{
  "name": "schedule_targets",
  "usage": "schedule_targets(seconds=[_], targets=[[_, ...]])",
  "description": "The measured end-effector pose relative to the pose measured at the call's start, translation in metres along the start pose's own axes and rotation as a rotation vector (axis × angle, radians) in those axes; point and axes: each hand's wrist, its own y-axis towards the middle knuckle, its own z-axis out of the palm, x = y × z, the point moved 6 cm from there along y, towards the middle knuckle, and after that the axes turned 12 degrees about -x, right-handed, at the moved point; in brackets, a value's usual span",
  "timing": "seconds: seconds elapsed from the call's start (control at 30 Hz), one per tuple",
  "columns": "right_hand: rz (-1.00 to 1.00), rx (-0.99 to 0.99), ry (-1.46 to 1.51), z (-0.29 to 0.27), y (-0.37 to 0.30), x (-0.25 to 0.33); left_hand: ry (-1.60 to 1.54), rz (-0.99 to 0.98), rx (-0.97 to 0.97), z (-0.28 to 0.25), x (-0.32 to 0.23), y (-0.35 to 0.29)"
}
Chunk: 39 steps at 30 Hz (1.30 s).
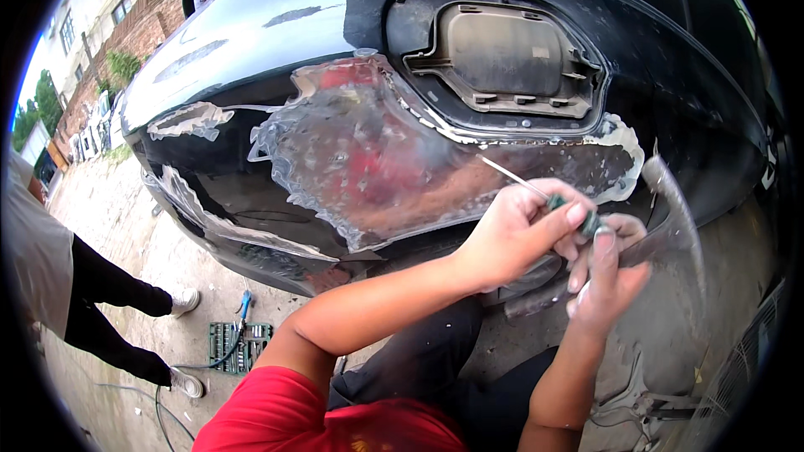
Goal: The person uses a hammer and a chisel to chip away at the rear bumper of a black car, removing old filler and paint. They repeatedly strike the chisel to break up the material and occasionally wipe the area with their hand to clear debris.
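One thin-shafted screwdriver point(529, 186), curve-headed hammer point(684, 209)

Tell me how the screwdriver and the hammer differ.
The screwdriver is smaller; the hammer is clearly bigger. The screwdriver has a slim, straight shaft, while the hammer has a long, curved head. The screwdriver's handle is green; the hammer's is dark. Both are hand tools with handles.

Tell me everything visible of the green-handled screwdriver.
The screwdriver has a thin, straight, pale metallic-looking shaft and a dark green handle, seemingly plastic. It slants with its shaft toward the picture's upper left, in front of the car's scraped body panel; whether the tip touches the panel cannot be told. The left hand grips the handle near the shaft; the right hand is at its rear end. Fingers hide part of the handle.
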Motion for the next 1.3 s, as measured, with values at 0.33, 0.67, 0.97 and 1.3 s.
schedule_targets(seconds=[0.33,0.67,0.97,1.3], targets=[[0.083,0.071,-0.187,0.011,0.055,0.010,-0.267,0.012,-0.108,0.007,0.001,0.032],[0.283,0.147,-0.333,-0.028,0.061,0.030,-0.260,0.029,-0.226,0.010,-0.001,0.037],[0.405,0.154,-0.039,-0.039,0.052,0.036,-0.229,0.038,-0.260,0.012,-0.002,0.037],[0.390,0.180,-0.080,-0.034,0.040,0.030,-0.221,0.049,-0.226,0.010,-0.003,0.036]])
